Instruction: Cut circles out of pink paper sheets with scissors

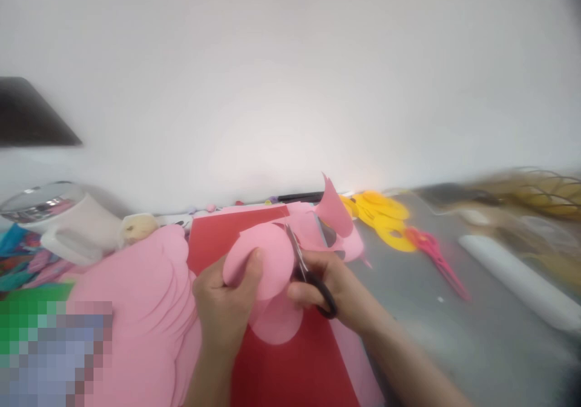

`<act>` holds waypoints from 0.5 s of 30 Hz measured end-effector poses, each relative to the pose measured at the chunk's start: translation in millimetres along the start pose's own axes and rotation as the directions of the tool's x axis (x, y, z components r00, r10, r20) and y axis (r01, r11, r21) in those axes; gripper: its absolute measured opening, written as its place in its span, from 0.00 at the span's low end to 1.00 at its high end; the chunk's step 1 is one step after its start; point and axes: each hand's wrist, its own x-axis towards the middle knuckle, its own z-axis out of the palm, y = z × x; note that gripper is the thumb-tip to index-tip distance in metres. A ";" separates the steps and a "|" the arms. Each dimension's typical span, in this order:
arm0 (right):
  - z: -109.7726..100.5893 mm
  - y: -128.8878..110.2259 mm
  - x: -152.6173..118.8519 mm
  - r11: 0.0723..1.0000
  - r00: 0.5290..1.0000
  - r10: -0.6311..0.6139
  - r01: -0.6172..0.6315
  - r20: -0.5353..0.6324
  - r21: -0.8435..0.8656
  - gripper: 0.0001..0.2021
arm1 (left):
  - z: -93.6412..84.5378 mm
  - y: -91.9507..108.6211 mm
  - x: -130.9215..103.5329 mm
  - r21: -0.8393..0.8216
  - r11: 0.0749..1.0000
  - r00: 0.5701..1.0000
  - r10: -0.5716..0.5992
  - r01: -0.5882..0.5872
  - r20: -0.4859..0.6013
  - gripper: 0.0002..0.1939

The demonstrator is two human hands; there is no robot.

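Observation:
My left hand (227,301) pinches a rounded piece of pink paper (272,262), thumb on top. Black-handled scissors (323,292) are in my right hand (333,283), their blades along the right edge of that paper. A curled pink offcut (336,210) stands up just beyond the blades. Below the held piece, another rounded pink piece (279,325) rests over a red sheet (290,371). A large fanned stack of pink paper shapes (136,310) lies to the left of my left hand.
Yellow paper shapes (381,213) and pink-handled scissors (438,259) lie on the grey table (422,334). A white roll (517,283) is farther right. At the left are a white mug (77,231) and coloured scraps (27,259). A white wall (290,80) rises behind.

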 end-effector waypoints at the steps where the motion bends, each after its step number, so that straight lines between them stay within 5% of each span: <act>1: 0.6 -1.4 -0.1 1.000 1.000 0.004 -0.004 -0.030 0.000 0.16 | -0.3 0.5 -0.1 -0.001 1.000 1.000 -0.020 0.020 0.003 0.24; 11: 2.1 -4.3 0.7 0.986 0.941 -0.098 0.135 -0.323 0.097 0.11 | -0.4 -4.7 2.7 -0.083 0.978 0.963 -0.173 0.193 0.208 0.23; 15: 3.7 -5.9 0.0 0.986 0.943 -0.076 0.119 -0.324 0.114 0.12 | 1.2 -5.7 3.6 -0.164 0.943 0.941 -0.249 0.290 0.229 0.19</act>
